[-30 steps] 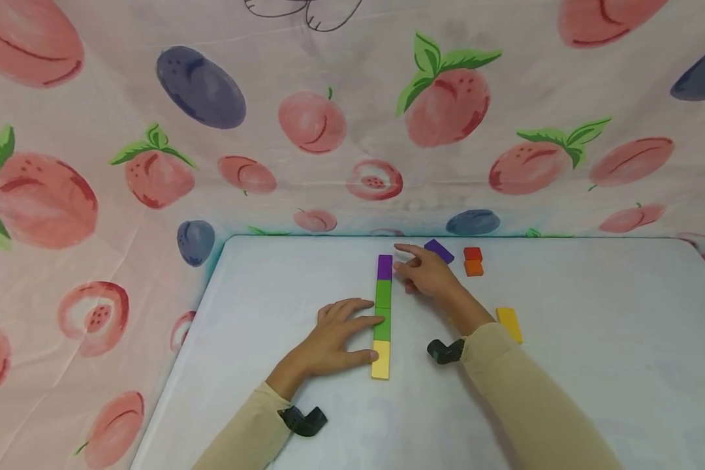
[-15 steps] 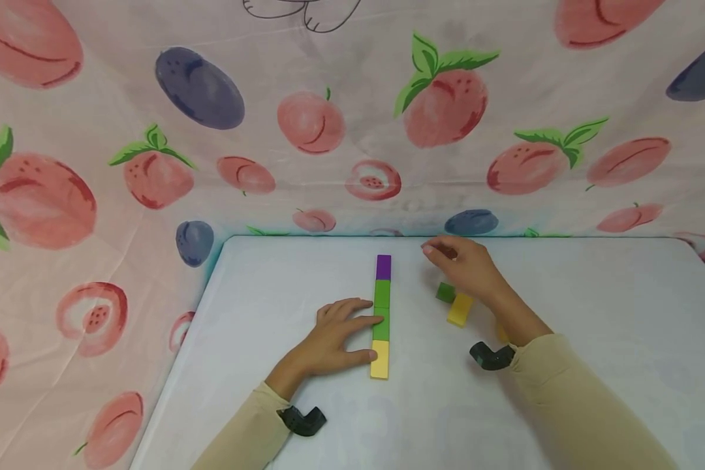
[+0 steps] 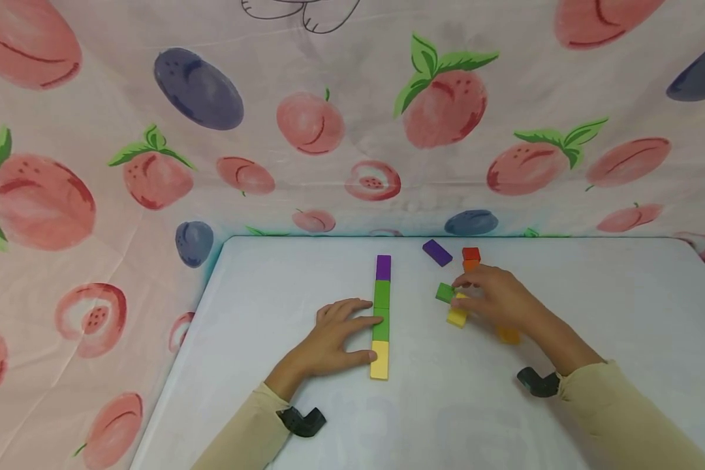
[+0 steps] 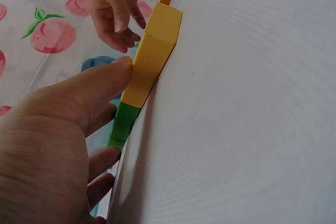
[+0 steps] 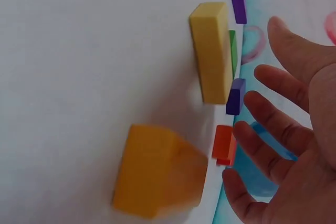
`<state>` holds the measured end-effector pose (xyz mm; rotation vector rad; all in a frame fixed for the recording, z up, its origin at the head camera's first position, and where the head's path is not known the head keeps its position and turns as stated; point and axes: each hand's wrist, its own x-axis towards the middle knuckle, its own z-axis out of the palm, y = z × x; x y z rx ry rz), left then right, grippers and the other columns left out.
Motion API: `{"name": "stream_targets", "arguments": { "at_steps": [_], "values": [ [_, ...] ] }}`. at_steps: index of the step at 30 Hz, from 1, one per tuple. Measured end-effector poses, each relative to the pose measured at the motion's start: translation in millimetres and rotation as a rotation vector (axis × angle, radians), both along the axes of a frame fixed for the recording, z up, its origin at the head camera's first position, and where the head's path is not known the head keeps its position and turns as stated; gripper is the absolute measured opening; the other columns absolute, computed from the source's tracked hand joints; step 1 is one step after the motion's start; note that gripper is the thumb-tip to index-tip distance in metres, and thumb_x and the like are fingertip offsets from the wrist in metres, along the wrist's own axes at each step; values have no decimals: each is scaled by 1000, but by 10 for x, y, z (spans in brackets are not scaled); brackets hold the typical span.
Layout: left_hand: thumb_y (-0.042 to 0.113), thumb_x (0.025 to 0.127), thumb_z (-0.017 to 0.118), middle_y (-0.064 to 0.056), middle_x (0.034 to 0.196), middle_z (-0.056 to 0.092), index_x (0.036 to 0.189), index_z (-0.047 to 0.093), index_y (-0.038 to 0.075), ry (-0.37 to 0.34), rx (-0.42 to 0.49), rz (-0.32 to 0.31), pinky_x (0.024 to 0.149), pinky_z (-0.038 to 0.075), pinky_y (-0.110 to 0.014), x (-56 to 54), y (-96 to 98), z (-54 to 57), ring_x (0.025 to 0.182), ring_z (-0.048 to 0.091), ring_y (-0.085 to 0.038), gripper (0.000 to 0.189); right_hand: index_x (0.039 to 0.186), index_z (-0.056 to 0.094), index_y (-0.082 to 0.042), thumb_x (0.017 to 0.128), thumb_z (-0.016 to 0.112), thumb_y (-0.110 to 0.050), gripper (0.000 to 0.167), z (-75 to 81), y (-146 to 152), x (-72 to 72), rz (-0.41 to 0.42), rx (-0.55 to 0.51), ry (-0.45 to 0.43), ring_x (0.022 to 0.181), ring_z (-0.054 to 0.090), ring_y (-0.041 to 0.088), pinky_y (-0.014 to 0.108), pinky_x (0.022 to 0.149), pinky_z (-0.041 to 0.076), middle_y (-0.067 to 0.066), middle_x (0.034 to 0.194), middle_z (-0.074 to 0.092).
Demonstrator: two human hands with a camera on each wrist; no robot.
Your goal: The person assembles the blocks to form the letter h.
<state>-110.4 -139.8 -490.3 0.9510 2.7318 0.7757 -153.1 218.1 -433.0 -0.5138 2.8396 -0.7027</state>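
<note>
A straight row of flat blocks lies on the white table: a purple block [image 3: 384, 267] at the far end, two green blocks [image 3: 382, 294], and a light yellow block [image 3: 379, 359] nearest. My left hand [image 3: 331, 339] rests along the row's left side, its thumb touching the light yellow block [image 4: 144, 72]. To the right, my right hand [image 3: 502, 300] hovers with spread fingers over a loose yellow block [image 3: 457, 318] and a green block [image 3: 444, 292]. In the right wrist view its fingers hold nothing, and the yellow block [image 5: 211, 53] lies apart from them.
Beyond the right hand lie a purple block [image 3: 437, 252], a red block [image 3: 470, 253] and a partly covered orange block [image 3: 470, 266]. An orange-yellow block [image 3: 508, 335] sits partly under the right wrist. A fruit-print cloth [image 3: 329, 183] hangs behind the table's far edge.
My right hand has left the purple end of the row, gone right past the loose purple block, then come nearer over the yellow and green ones. The left hand and row stay put.
</note>
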Motion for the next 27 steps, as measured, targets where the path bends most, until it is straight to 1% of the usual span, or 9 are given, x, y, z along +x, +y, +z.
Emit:
{"name": "stream_targets", "arguments": {
  "at_steps": [4,6,8,11,14,18,23,25,27],
  "values": [
    [57,91,67,5,161,39,148,54,37,-6,-5,4,118,18,-59,0,8,-1,152,28,-19,61,120,73,-14,84,83,-41,46,-30,80,48,0,54,-8,110,62,29,55,95,52,6,112,69],
    [56,91,67,4,161,39,147,54,37,-7,-5,4,118,18,-59,2,11,6,152,27,-19,61,123,72,-14,84,83,-43,51,-36,100,71,-11,77,-27,113,62,31,57,97,51,8,116,69],
    [56,91,67,4,161,39,148,54,36,-8,-9,4,119,18,-59,2,10,12,152,27,-19,61,127,71,-14,83,82,-47,56,-44,106,94,-28,101,-45,118,60,35,61,98,49,11,122,68],
    [57,91,66,4,162,38,148,53,37,-13,-15,4,119,18,-59,5,7,24,152,27,-20,62,129,70,-14,82,80,-55,63,-72,100,121,-39,143,-45,123,57,39,67,94,48,14,128,67],
    [58,91,66,5,162,38,148,53,37,-13,-18,4,119,18,-59,7,4,22,152,27,-20,62,127,71,-14,80,79,-59,65,-113,90,131,-43,178,-22,125,56,41,70,88,48,15,130,66],
    [57,91,67,5,161,38,148,53,38,-6,-17,5,118,19,-59,6,2,11,152,27,-20,62,125,73,-12,80,80,-57,64,-159,82,131,-57,164,-11,123,57,42,69,87,49,17,129,66],
    [57,91,67,4,161,39,148,53,37,-3,-7,5,118,19,-59,6,2,7,152,28,-21,62,126,72,-12,79,83,-55,65,-179,62,135,-91,137,-30,122,57,42,68,89,48,19,129,67],
    [57,91,67,4,161,39,148,53,37,-3,-6,5,118,19,-60,8,2,6,152,28,-21,61,125,72,-13,77,84,-54,64,-171,50,148,-108,128,-29,119,58,41,66,86,48,18,125,68],
    [57,91,66,4,161,39,148,53,38,-3,-9,5,118,19,-60,8,3,6,152,28,-21,61,122,71,-15,76,87,-51,60,-162,34,166,-126,108,-29,114,60,39,61,83,47,16,119,70]
  ]
}}
